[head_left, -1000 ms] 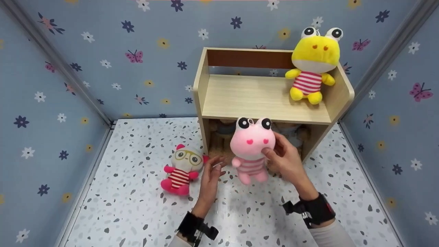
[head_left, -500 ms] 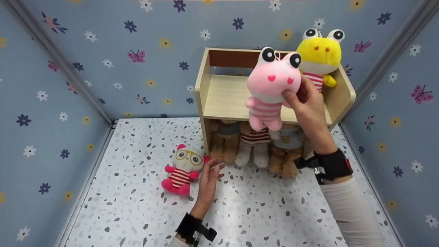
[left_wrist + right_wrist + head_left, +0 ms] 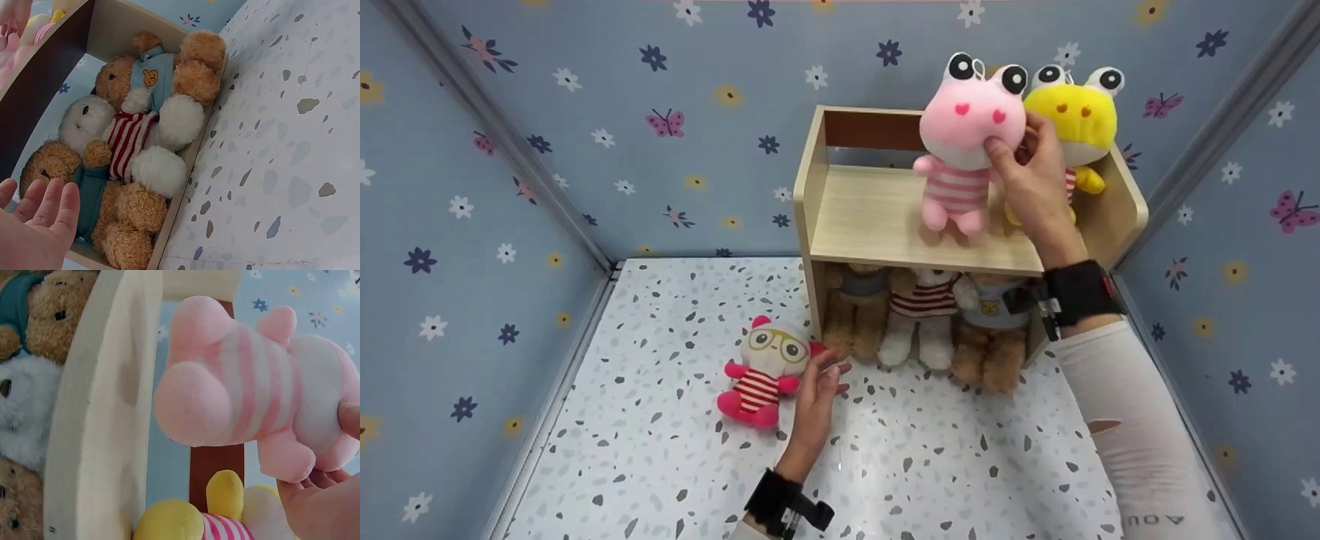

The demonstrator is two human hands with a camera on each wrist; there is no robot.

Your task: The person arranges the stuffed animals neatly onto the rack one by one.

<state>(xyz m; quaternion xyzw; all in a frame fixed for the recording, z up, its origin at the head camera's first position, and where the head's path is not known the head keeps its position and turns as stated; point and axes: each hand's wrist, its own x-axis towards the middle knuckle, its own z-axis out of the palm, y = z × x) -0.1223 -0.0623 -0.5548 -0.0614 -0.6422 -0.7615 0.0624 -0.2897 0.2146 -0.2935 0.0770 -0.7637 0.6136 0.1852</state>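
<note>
My right hand [image 3: 1039,180] pinches the head of a pink frog plush [image 3: 960,184] in a striped top, thumb in front. The plush is upright over the upper shelf [image 3: 862,210], beside a yellow frog plush [image 3: 1080,120] that my hand partly covers. In the right wrist view the pink plush's feet [image 3: 194,405] point toward the shelf board, with a gap between. My left hand [image 3: 816,390] has relaxed fingers and holds nothing. Close to it, a panda plush [image 3: 757,386] with yellow glasses and pink limbs lies on the speckled floor.
Under the shelf sit two brown teddy bears [image 3: 149,84] and a white bear [image 3: 132,129] in a red-striped top, side by side. The wooden unit's side panels [image 3: 810,180] rise at both ends of the shelf. Flowered walls [image 3: 697,135] enclose the area.
My right hand has lifted the pink frog plush from in front of the lower compartment up to over the upper shelf, beside the yellow one. My left hand has hardly moved.
</note>
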